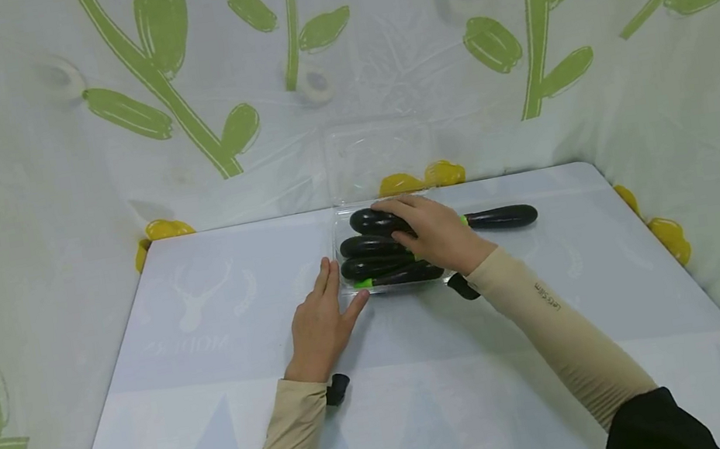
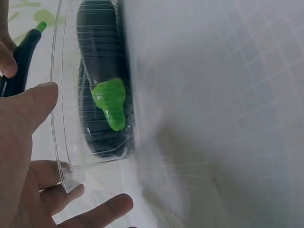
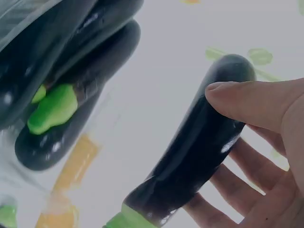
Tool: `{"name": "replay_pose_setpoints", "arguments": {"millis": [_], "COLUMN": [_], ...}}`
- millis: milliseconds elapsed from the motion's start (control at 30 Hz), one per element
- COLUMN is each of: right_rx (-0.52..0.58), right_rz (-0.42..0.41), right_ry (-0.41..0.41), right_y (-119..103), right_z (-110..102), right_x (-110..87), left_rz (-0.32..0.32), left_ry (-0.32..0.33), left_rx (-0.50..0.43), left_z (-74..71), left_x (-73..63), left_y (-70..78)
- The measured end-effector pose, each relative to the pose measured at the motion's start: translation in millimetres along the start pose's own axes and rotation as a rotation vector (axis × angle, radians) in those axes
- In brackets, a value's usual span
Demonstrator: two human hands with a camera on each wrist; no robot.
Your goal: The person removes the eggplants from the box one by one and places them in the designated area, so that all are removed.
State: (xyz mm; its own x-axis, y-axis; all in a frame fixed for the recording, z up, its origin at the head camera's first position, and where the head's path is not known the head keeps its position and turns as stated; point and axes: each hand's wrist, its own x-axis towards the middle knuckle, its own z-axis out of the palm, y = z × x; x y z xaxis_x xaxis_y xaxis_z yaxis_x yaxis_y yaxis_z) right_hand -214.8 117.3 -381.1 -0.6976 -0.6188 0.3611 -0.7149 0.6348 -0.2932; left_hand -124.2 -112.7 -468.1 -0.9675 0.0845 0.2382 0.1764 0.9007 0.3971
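A clear plastic box (image 1: 340, 220) with several dark eggplants (image 1: 374, 265) in it sits at the table's back edge. My right hand (image 1: 432, 233) grips another eggplant (image 3: 199, 142), thumb on one side and fingers on the other; it is above the back part of the box in the head view. In the right wrist view its green stem end points to the lower left. My left hand (image 1: 322, 324), fingers fairly straight, rests at the box's front left corner. The left wrist view has its thumb by the rim, and eggplants with a green cap (image 2: 110, 97) show through the wall.
One more eggplant (image 1: 502, 218) lies on the table right of the box. The box's clear lid (image 1: 377, 155) stands open at the back. Behind the table (image 1: 209, 342) hangs a white sheet with green and yellow plant prints (image 1: 397, 14).
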Motion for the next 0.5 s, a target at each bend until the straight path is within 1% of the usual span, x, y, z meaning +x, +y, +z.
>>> {"name": "replay_pose_setpoints", "arguments": {"millis": [200, 367, 500], "right_rx": [0.001, -0.010, -0.021], "right_rz": [-0.012, -0.046, -0.058], "right_ry": [0.075, 0.155, 0.207], "right_y": [9.6, 21.0, 30.2], "right_z": [-12.1, -21.2, -30.9], "right_x": [-14.2, -27.6, -38.5], "left_rz": [-0.026, -0.022, -0.013], "left_ry": [-0.032, -0.025, -0.012], "left_rx": [-0.001, -0.007, -0.010], "left_z": [0.2, -0.5, -0.9], "left_x": [0.7, 0.0, -0.4], "left_y": [0.4, 0.8, 1.1]}}
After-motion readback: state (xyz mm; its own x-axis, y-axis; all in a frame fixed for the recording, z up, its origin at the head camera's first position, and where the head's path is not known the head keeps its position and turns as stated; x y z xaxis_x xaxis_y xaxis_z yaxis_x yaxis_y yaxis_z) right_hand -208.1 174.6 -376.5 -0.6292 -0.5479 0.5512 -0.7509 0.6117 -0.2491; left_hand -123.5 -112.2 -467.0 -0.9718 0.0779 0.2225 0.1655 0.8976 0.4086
